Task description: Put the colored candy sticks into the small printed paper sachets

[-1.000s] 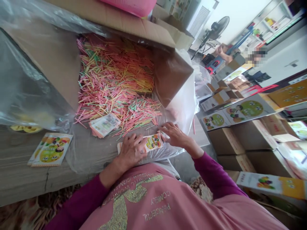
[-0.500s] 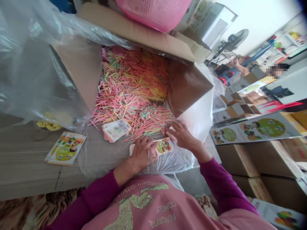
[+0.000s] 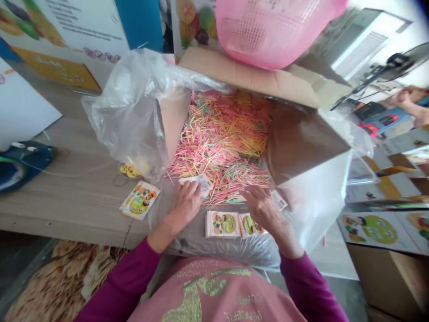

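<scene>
Fingers bent, my left hand grips the near end of a small stack of printed packets at the box's front edge. My right hand is over the near right part of a heap of thin coloured sticks. Its fingers are bent together at the sticks; what they hold, if anything, I cannot make out. Another packet shows beside the right hand. In front of me, a pile of fruit-printed packets lies beside a second pile, partly covered by my right wrist.
An open cardboard box lined with clear plastic holds the sticks. A pink basket stands behind it. More packets lie on the table at left, near a blue tape dispenser. Printed cartons stand at right.
My left hand has moved off the front packets to the stack by the sticks. My right hand has come from the box's right corner over the sticks. The view has swung left.
</scene>
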A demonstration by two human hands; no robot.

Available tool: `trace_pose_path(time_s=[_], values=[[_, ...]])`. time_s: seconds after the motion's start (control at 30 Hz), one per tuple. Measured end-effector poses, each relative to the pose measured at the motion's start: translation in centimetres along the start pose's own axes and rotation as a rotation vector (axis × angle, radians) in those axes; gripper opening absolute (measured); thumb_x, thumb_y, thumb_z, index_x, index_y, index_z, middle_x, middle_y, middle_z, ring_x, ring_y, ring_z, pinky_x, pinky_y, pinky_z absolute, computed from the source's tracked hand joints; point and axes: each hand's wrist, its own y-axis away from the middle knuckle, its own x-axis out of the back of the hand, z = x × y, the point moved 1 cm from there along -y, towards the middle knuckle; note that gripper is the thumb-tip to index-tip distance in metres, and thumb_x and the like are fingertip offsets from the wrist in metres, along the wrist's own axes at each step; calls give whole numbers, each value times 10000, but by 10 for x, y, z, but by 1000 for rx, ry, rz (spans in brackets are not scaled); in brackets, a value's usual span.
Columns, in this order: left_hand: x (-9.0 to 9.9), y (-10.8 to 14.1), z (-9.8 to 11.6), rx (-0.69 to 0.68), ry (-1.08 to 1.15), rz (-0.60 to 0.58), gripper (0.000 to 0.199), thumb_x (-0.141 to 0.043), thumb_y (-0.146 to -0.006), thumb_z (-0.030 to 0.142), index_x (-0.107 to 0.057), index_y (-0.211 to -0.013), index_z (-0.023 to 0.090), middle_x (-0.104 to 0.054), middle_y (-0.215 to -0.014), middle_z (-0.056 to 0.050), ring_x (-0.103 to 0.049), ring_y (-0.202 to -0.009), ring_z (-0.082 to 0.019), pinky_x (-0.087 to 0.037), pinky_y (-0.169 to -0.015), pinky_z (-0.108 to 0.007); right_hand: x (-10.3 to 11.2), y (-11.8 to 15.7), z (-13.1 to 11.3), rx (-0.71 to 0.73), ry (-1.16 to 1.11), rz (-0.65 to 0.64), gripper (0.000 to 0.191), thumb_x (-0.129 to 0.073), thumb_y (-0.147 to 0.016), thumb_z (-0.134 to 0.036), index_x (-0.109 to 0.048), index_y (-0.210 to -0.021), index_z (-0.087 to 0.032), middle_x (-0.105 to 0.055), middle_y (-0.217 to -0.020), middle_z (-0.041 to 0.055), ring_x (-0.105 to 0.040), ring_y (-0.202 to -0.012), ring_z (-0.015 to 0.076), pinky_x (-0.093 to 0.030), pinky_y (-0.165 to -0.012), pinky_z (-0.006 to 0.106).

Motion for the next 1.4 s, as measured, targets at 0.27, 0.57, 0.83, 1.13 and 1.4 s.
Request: trace_pose_path(time_s=[0.27, 0.57, 0.83, 1.13, 1.4], values=[[-2, -2, -1, -80, -24, 76, 274, -479, -910, 84, -724, -919, 205, -737, -941, -103, -664, -936, -265, -510, -834, -390, 4, -1, 16, -201, -85, 67, 335, -533, -959, -97, -757, -1182, -209, -771, -1113, 107, -655, -1059, 259, -462, -892, 395], [-7, -2, -12, -22, 30, 196, 261, -477, -987, 195, -733, -936, 208, -755, -1029, -100, -660, -993, -271, -509, -819, -372, 7, -4, 11, -203, -1, -21, 276, -543, -978, -159, -740, -1157, -228, -734, -1186, 108, -576, -1131, 281, -419, -909, 414], [-4, -6, -12, -31, -52, 207, 245, -507, -983, 220, -750, -955, 206, -717, -1005, -118, -608, -991, -296, -487, -876, -411, -18, -38, -12, -85, 221, -106, 334, -436, -998, -106, -706, -1187, -158, -641, -1285, 195, -505, -1162, 342, -384, -945, 544], [-5, -3, -19, -14, 38, 154, 251, -512, -987, 191, -740, -881, 197, -730, -922, -90, -662, -930, -259, -501, -837, -370, -9, -83, 5, -274, 105, -131, 404, -411, -960, -87, -646, -1285, -138, -707, -1250, 192, -621, -1133, 321, -397, -1027, 519], [-10, -9, -27, -47, 71, 264, 189, -583, -962, 170, -770, -943, 194, -751, -934, -87, -656, -937, -275, -502, -835, -392, 1, -106, 18, -382, -120, -3, 349, -516, -940, -192, -645, -1261, -142, -786, -991, 118, -716, -882, 248, -454, -760, 300]])
